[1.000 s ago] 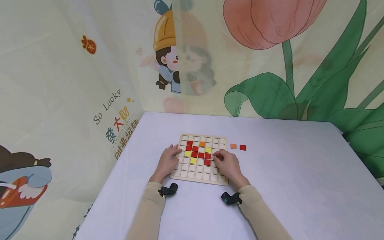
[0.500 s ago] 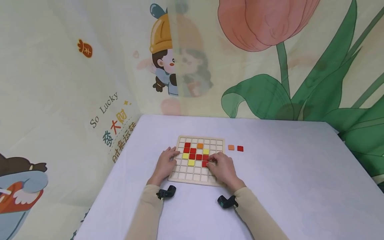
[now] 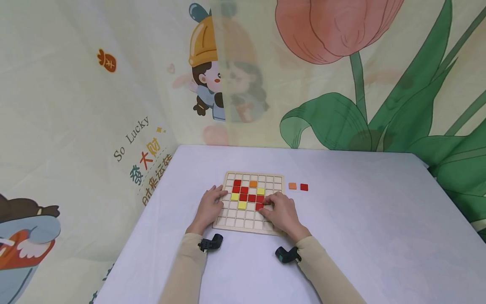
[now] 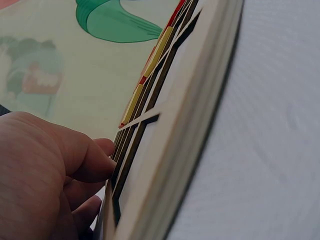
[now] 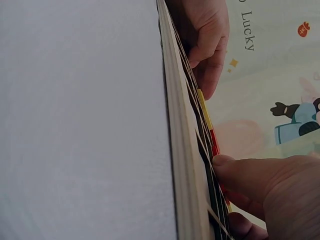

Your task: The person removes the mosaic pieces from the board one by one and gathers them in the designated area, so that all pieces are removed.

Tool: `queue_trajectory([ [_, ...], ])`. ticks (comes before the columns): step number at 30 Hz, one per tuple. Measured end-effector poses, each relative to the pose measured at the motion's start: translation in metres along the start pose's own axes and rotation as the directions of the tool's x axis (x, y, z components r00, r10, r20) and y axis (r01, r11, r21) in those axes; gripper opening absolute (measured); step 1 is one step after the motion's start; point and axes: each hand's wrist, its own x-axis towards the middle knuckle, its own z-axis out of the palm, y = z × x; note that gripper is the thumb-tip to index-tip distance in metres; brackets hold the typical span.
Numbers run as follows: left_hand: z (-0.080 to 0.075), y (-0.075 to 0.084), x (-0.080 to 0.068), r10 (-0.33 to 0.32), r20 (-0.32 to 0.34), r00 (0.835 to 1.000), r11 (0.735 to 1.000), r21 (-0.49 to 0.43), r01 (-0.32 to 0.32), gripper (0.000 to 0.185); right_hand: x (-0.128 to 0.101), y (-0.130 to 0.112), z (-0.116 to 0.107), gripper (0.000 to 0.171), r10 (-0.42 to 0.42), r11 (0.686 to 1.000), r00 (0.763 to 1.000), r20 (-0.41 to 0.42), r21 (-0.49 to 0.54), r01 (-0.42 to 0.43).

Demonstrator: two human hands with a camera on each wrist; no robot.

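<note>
Across board (image 3: 239, 223) from your left hand (image 3: 207, 207), its relaxed fingers resting at left edge: lowest red tile (image 3: 259, 207), at fingertips of your right hand (image 3: 282, 212); pinched or merely touched, cannot tell. Loose orange tile (image 3: 292, 185), loose red tile (image 3: 304, 187) beyond right edge, nearer right hand.

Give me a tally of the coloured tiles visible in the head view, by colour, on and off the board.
Red tiles: 8
Yellow tiles: 3
Orange tiles: 2
Total: 13, not counting any hidden by the hands.
</note>
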Motion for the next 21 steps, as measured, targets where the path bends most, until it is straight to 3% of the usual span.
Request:
queue_trajectory([
  [11, -0.0004, 0.0008, 0.0002, -0.01, 0.003, 1.0, 1.0, -0.005, 0.01, 0.039, 0.0007, 0.0004, 0.0017, 0.025, -0.01, 1.0, 1.0, 0.003, -0.008, 0.01],
  [21, -0.0003, 0.0013, 0.0001, -0.02, 0.006, 1.0, 1.0, -0.006, 0.02, 0.039, 0.0005, -0.0024, 0.0041, 0.024, -0.021, 0.998, 1.0, -0.003, 0.054, 0.021],
])
